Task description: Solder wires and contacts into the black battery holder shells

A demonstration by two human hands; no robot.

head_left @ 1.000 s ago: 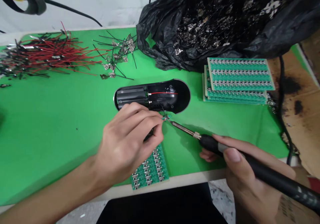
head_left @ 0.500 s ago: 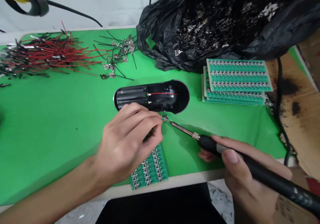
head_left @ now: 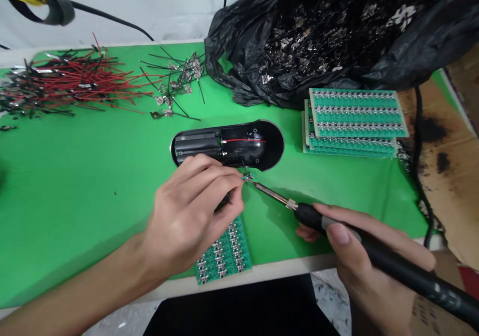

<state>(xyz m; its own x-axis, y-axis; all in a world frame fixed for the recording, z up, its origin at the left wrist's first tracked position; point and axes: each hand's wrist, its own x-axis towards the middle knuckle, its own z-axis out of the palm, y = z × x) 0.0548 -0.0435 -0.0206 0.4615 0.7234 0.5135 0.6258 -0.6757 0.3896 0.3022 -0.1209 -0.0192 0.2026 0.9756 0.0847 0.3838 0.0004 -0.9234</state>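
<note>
Left hand (head_left: pixel 194 208): fingertips closed on a small green circuit board (head_left: pixel 250 175), located just beside the near edge of an elongated black plastic housing (head_left: pixel 272 144). Right hand (head_left: pixel 361 261): wrapped around a black-handled soldering iron (head_left: pixel 310 216) — metal tip at the small board, contact unconfirmed. A green rectangular component panel (head_left: pixel 235 248) lies partly beneath the left hand.

The head camera looks forward and down at the tabletop (head_left: pixel 93 186).
</note>
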